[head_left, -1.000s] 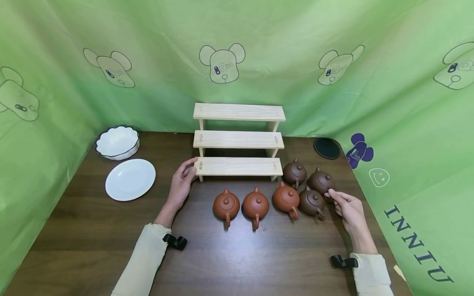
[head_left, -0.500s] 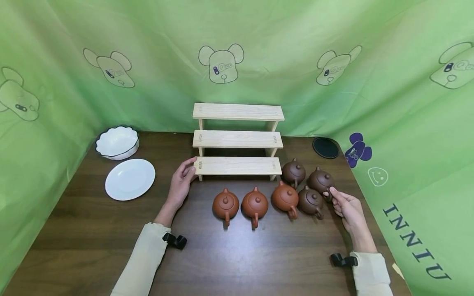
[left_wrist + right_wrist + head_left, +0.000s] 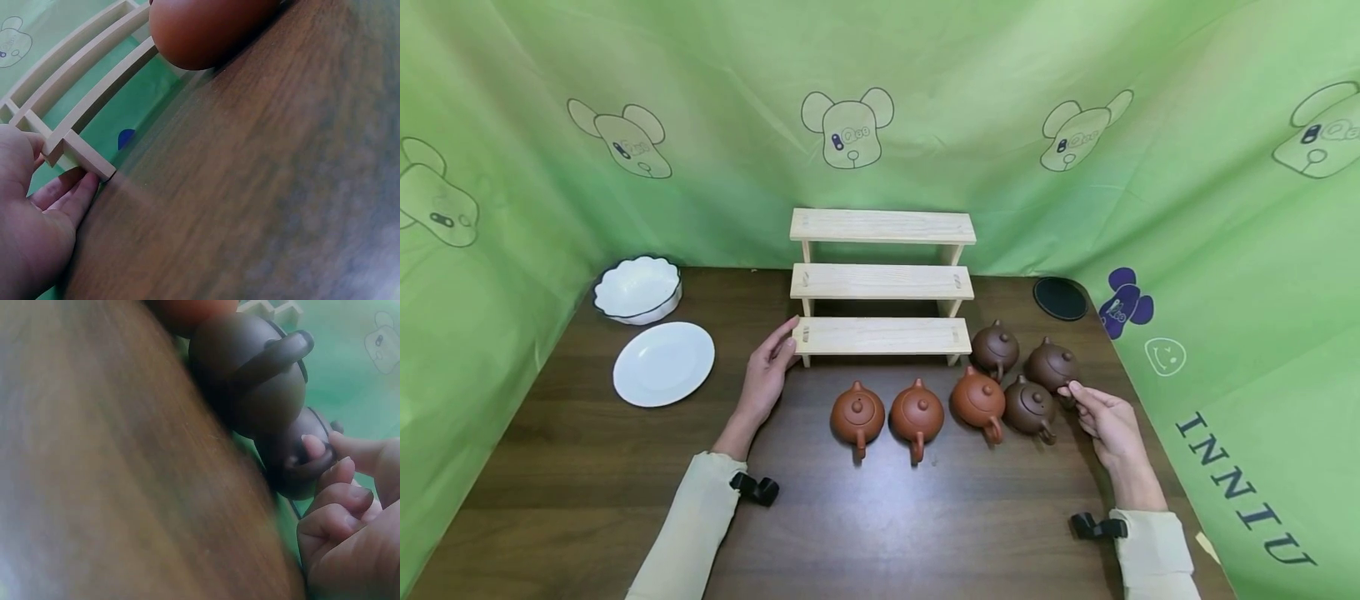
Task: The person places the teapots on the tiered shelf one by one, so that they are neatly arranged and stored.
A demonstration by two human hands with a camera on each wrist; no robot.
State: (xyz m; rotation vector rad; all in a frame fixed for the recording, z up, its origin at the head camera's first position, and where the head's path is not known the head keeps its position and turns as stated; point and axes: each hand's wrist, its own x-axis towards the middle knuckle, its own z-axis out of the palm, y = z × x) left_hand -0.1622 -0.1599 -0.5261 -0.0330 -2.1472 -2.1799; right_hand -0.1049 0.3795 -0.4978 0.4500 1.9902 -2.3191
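At the table's right, my right hand pinches the handle of a dark brown teapot; in the right wrist view, a fingertip pokes through the handle loop. My left hand touches the left end of the three-tier wooden stand at its lowest step. Seen from the left wrist, its fingertips lie against the stand's leg. Two more dark teapots, one at the front and one beside the stand, sit close by. A reddish-brown teapot adjoins them.
Two further reddish-brown teapots stand before the stand, handles toward me. A white plate and a scalloped white bowl are at the left. A black round coaster lies at the back right. Green cloth surrounds the table.
The pinched dark teapot and my right hand have shifted only very slightly. My left hand stays at the stand's end, and the other teapots have not moved.
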